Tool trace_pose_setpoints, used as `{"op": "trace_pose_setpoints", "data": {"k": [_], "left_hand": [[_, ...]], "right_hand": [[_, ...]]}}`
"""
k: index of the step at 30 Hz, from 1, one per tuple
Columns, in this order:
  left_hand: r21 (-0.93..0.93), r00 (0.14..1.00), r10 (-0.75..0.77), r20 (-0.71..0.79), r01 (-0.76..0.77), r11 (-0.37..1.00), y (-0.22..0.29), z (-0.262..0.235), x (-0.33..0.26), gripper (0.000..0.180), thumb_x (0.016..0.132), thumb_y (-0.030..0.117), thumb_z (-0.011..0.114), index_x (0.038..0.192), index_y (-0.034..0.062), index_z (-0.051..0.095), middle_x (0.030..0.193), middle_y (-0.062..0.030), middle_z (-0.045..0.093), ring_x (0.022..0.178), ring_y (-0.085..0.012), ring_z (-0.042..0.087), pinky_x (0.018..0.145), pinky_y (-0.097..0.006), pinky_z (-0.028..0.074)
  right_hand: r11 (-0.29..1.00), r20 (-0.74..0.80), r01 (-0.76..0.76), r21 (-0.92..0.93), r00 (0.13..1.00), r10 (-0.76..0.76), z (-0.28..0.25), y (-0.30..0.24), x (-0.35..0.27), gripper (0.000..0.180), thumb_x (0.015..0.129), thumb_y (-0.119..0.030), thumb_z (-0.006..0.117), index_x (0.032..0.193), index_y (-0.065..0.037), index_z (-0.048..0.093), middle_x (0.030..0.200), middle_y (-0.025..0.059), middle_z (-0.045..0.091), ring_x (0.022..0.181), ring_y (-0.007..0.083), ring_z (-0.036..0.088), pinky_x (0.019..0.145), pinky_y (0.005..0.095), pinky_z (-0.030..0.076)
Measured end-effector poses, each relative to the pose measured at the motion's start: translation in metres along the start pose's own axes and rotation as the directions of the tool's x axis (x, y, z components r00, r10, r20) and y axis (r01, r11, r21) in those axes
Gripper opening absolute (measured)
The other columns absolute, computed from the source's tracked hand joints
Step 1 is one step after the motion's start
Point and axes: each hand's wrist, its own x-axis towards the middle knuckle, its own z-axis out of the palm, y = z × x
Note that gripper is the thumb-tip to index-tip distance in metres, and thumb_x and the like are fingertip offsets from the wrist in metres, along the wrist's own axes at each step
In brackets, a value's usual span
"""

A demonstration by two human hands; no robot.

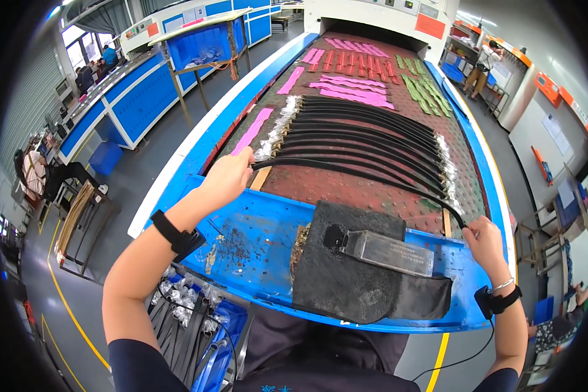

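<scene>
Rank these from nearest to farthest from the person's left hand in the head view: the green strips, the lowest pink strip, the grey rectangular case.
From the left hand:
1. Lowest pink strip: just beyond it, on the belt's left side.
2. Grey rectangular case: to the right, on black cloth.
3. Green strips: far up the belt, right side.

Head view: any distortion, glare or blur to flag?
Head view: fisheye bowing along the blue front ledge, black vignette at the corners; head view: window at upper left looks nearly washed out, bright glints on the shiny wrapping at the ends of the black strips; head view: left hand and right hand show no obvious motion blur.
</scene>
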Motion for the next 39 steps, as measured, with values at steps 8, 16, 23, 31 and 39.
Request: {"op": "trace_pose_setpoints", "data": {"k": [8,16,23,31,39], "left_hand": [[0.062,0.994,-0.100,0.039,0.098,0.993,-0.012,0.028,0.023,0.013,0.072,0.010,0.058,0.076,0.0002,0.051,0.070,-0.0200,0.057,0.073,-0.0374,0.057,0.064,-0.045,0.043],[0.074,0.998,-0.038,0.048,0.035,0.997,-0.034,0.051,0.037,0.009,0.069,0.009,0.057,0.069,0.0004,0.055,0.071,-0.0189,0.057,0.073,-0.0343,0.057,0.066,-0.043,0.044],[0.090,0.989,-0.111,0.093,0.103,0.991,-0.026,0.049,0.043,0.008,0.067,0.007,0.056,0.069,-0.0002,0.055,0.072,-0.0189,0.058,0.075,-0.0356,0.057,0.068,-0.044,0.044],[0.087,0.987,-0.131,0.096,0.123,0.989,-0.025,0.048,0.043,0.007,0.068,0.006,0.055,0.070,-0.0004,0.055,0.071,-0.0189,0.058,0.074,-0.0356,0.057,0.067,-0.044,0.044],[0.087,0.988,-0.127,0.088,0.119,0.989,-0.029,0.049,0.041,0.007,0.068,0.007,0.055,0.070,-0.0002,0.055,0.071,-0.0184,0.058,0.074,-0.0355,0.057,0.066,-0.044,0.044]], "right_hand": [[0.997,0.049,0.075,-0.034,0.996,-0.073,0.017,-0.001,0.020,0.017,0.072,-0.013,0.060,0.061,0.000,0.059,0.068,0.0150,0.054,0.065,0.0340,0.055,0.059,0.0423,0.043],[0.982,0.131,0.084,-0.171,0.989,-0.062,0.036,0.018,0.038,0.018,0.073,-0.017,0.054,0.065,-0.005,0.064,0.076,0.0144,0.058,0.071,0.0330,0.059,0.065,0.0424,0.047],[0.963,0.236,0.128,-0.236,0.969,-0.071,0.047,0.033,0.049,0.019,0.076,-0.020,0.056,0.072,-0.004,0.065,0.080,0.0140,0.058,0.074,0.0330,0.059,0.066,0.0424,0.048],[0.959,0.247,0.115,-0.261,0.968,-0.048,0.058,0.038,0.054,0.017,0.075,-0.018,0.057,0.072,-0.004,0.065,0.081,0.0135,0.059,0.074,0.0331,0.060,0.067,0.0421,0.048],[0.959,0.244,0.113,-0.261,0.969,-0.047,0.059,0.036,0.060,0.017,0.075,-0.018,0.056,0.070,-0.005,0.065,0.081,0.0131,0.059,0.074,0.0317,0.060,0.068,0.0412,0.048]]}}
